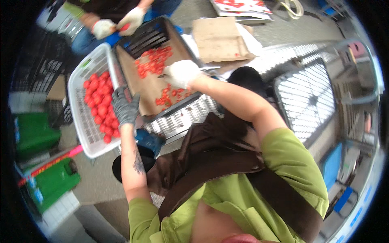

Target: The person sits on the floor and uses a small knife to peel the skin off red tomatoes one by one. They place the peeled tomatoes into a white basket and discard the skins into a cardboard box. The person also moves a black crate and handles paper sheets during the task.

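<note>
My left hand (124, 107), in a dark grey glove, rests with spread fingers at the edge between a white plastic basket (76, 100) of red tomatoes (101, 103) and a black plastic crate (170, 111). Brown paper (146, 95) lines the crate, and small red pieces (153, 60) lie on it in two groups. Over the crate's right part is my right hand (182, 73) in a white glove, its fingers closed around a small dark tool (162, 76), too blurred to name.
Opposite, a co-worker's white-gloved hands (118, 27) hold something red. Brown cardboard (215, 39) lies beyond the crate, near a stack of trays (243, 7) with red pieces. A black grated crate (307, 97) stands at the right, green plastic stools (53, 182) at the left.
</note>
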